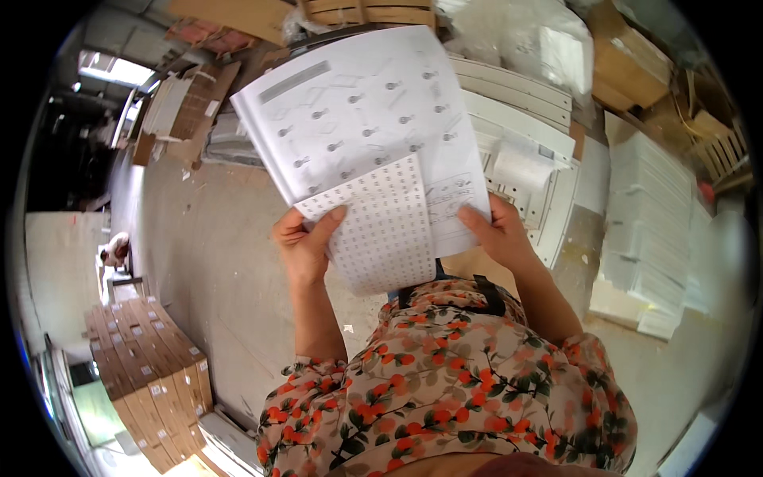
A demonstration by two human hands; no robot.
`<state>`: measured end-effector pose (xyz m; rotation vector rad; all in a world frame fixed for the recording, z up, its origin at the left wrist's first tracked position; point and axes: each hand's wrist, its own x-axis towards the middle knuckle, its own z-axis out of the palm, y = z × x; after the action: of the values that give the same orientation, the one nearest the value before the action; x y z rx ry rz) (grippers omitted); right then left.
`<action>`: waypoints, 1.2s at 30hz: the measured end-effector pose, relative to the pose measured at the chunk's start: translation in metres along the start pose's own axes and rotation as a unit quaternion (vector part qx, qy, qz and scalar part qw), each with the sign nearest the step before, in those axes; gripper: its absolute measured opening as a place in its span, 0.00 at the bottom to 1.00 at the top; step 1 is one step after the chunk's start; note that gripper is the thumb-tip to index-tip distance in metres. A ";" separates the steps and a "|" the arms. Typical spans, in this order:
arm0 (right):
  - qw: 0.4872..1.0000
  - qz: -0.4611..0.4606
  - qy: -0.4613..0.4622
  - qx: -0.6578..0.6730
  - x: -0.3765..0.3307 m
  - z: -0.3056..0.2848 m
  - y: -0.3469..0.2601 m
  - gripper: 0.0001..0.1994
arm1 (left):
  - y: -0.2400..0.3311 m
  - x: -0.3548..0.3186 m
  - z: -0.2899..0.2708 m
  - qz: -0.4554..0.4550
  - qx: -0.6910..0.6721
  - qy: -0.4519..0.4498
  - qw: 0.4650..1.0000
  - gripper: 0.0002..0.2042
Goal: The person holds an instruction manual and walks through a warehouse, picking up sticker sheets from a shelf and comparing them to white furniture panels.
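A white instruction booklet [373, 95] printed with parts drawings is held up in front of my body, slightly tilted. Over its lower part lies a smaller white sheet [385, 226] covered in rows of small printed marks, perhaps labels. My left hand [306, 246] is closed on the left edges of both, thumb on top of the small sheet. With the thumb on the printed page, my right hand [502, 232] pinches the booklet's lower right edge. The fingers beneath the paper are mostly hidden.
White panels [524, 151] lie stacked beyond the booklet on the right. Farther right stand wrapped white boards [648, 230] and an opened cardboard box [632, 60]. Stacked brown cartons [151, 358] rise at lower left. Another person [117, 250] is at the far left.
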<state>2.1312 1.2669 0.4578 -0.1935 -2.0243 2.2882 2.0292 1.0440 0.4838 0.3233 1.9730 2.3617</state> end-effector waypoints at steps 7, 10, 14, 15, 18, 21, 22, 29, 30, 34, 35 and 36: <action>0.999 0.001 0.041 0.021 0.004 -0.004 0.007 0.12 | -0.002 -0.005 0.005 -0.003 -0.006 -0.025 1.000 0.07; 0.999 -0.011 0.051 0.006 0.004 -0.008 0.010 0.11 | -0.006 -0.009 0.001 -0.006 0.015 -0.041 0.999 0.07; 0.997 -0.003 0.075 0.024 0.006 -0.014 0.015 0.10 | -0.001 -0.009 0.002 0.045 -0.012 -0.120 0.992 0.08; 0.996 -0.002 0.079 0.032 0.007 -0.016 0.017 0.09 | 0.001 -0.009 0.004 0.066 -0.036 -0.141 0.987 0.08; 0.995 0.010 0.086 0.054 0.007 -0.019 0.020 0.09 | -0.003 -0.011 0.000 0.022 -0.068 -0.173 0.982 0.08; 0.994 0.008 0.088 0.063 0.006 -0.022 0.021 0.10 | -0.011 -0.012 -0.001 0.025 -0.118 -0.161 0.980 0.08; 0.994 0.005 0.088 0.064 0.006 -0.022 0.021 0.10 | -0.009 -0.012 -0.001 0.011 -0.145 -0.140 0.979 0.08; 0.993 0.011 0.100 0.055 0.001 -0.034 0.022 0.11 | 0.005 -0.010 -0.057 -0.027 -0.205 0.089 0.974 0.14; 0.993 0.012 0.103 0.058 0.001 -0.035 0.022 0.11 | 0.006 -0.007 -0.069 -0.019 -0.175 0.143 0.974 0.13; 0.991 0.020 0.116 0.067 0.000 -0.038 0.021 0.11 | 0.001 -0.007 -0.089 0.107 0.124 0.274 0.948 0.17; 0.991 0.018 0.111 0.068 0.000 -0.037 0.020 0.11 | 0.000 -0.006 -0.088 0.158 0.203 0.301 0.918 0.17; 0.992 0.017 0.106 0.069 0.000 -0.037 0.019 0.11 | -0.003 -0.006 -0.088 0.207 0.280 0.326 0.879 0.17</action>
<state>2.1372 1.3013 0.4340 -0.4435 -1.7678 2.3037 2.0180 0.9582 0.4654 -0.0752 3.2041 2.2377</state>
